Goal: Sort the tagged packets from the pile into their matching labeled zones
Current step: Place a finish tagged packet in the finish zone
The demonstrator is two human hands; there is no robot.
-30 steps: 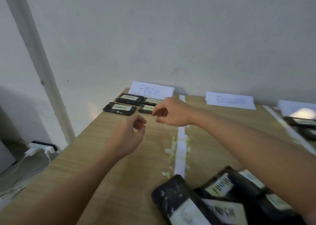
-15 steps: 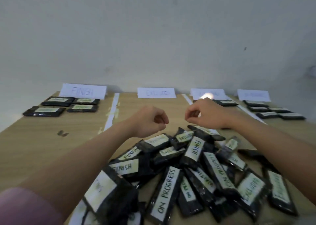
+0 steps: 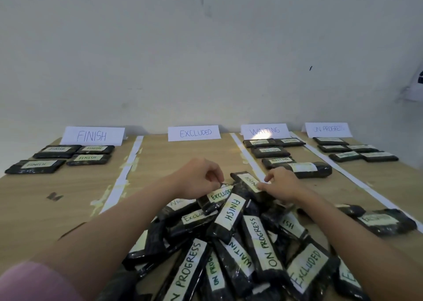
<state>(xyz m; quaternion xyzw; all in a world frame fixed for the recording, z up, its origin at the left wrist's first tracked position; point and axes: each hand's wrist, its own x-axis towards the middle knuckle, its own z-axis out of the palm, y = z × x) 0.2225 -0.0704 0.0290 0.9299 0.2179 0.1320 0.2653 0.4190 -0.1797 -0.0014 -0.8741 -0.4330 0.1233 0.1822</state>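
Left hand (image 3: 196, 179) pinching EXCLUDED packet (image 3: 215, 198), right hand (image 3: 282, 184) gripping FINISH packet (image 3: 248, 182)

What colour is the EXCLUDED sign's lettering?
Blue, on the white EXCLUDED sign; head view.

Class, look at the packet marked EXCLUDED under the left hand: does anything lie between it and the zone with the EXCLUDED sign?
Nothing visible does. The left hand pinches the top end of the EXCLUDED packet at the far edge of the pile. Beyond it lies bare table up to the EXCLUDED sign.
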